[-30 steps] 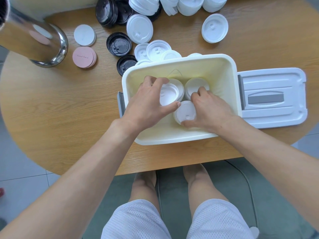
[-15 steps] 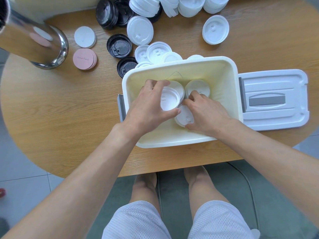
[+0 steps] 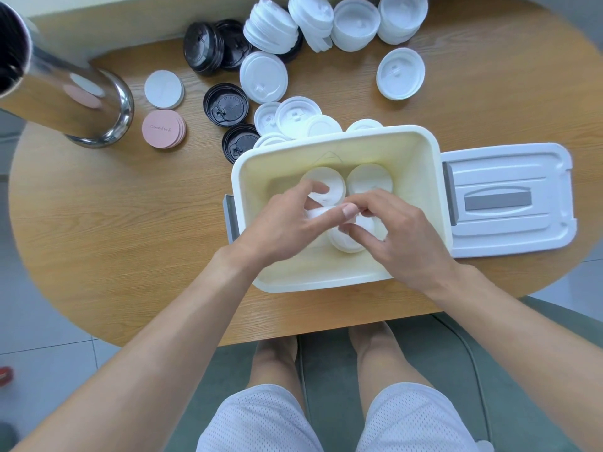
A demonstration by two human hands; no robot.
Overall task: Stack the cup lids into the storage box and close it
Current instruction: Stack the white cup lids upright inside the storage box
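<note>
Both hands, left hand (image 3: 287,220) and right hand (image 3: 401,236), fingers curled, inside storage box (image 3: 421,177).

Left hand (image 3: 287,220): fingers motion-blurred, covering part of a white lid (image 3: 326,185) in the storage box (image 3: 421,203); grip unclear.
Right hand (image 3: 401,233): blurred, hiding most of the nearest lid (image 3: 346,241).
Steel cylinder (image 3: 65,93): cut off at the left edge.
Pink coasters (image 3: 163,128): script too small to read.
</note>
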